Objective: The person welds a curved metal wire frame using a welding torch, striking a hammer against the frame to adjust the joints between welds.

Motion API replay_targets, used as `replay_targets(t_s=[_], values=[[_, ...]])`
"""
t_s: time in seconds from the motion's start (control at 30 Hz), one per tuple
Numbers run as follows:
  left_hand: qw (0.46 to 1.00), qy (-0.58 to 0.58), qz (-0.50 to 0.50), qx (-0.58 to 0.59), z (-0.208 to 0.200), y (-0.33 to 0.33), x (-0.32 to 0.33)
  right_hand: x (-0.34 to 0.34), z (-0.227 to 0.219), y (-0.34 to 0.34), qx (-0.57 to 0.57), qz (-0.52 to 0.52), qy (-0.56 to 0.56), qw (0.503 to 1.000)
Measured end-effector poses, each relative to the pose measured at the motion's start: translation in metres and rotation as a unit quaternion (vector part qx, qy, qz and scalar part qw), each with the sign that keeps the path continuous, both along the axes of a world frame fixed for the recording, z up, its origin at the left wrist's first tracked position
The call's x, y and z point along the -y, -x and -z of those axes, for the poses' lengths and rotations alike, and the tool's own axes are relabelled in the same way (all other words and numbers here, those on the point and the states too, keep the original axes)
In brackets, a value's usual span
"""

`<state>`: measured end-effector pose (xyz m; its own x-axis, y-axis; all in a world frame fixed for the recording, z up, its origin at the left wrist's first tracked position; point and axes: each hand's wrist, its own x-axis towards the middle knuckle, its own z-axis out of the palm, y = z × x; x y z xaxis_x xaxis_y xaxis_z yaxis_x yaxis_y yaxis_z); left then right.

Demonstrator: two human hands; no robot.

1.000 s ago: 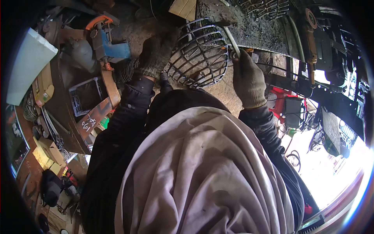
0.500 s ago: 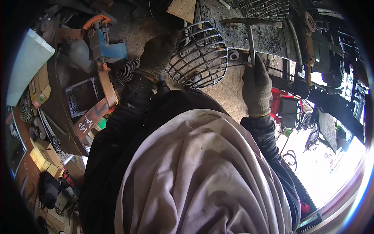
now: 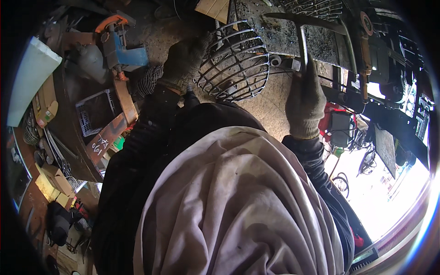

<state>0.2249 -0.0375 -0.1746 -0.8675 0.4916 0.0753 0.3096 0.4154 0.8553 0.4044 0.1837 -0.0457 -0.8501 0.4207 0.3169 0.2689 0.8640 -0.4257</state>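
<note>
In a dark work glove, my left hand (image 3: 184,60) is closed on the left edge of a rounded cage of welded metal bars (image 3: 236,64). The cage stands in front of me, against the near side of a dirty workbench (image 3: 275,34). My gloved right hand (image 3: 306,103) is wrapped round the handle of a chipping hammer (image 3: 304,43). Its long, narrow head is up over the bench, to the right of the cage and apart from it. The left fingertips are hard to see in the shadow.
A blue and orange clamp (image 3: 124,54) stands at the left, near a coil of wire (image 3: 150,81) and a plastic crate (image 3: 95,110). Another barred metal piece (image 3: 316,6) lies at the far end of the bench. A tool with a brown handle (image 3: 365,68) hangs at the right.
My right hand and the hammer have shifted slightly to the right, and the hammer head has tilted. My left hand still grips the cage, which has barely moved.
</note>
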Motion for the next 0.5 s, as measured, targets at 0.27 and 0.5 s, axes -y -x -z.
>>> replay_targets(t_s=[0.27, 0.5], values=[[0.995, -0.025, -0.028, 0.095, -0.019, -0.003, -0.004, -0.001, -0.012, -0.001, 0.018, 0.012, -0.006, 1.000], [0.978, 0.022, -0.048, 0.201, -0.017, -0.002, -0.003, 0.000, -0.007, -0.001, 0.084, 0.010, -0.002, 0.996]])
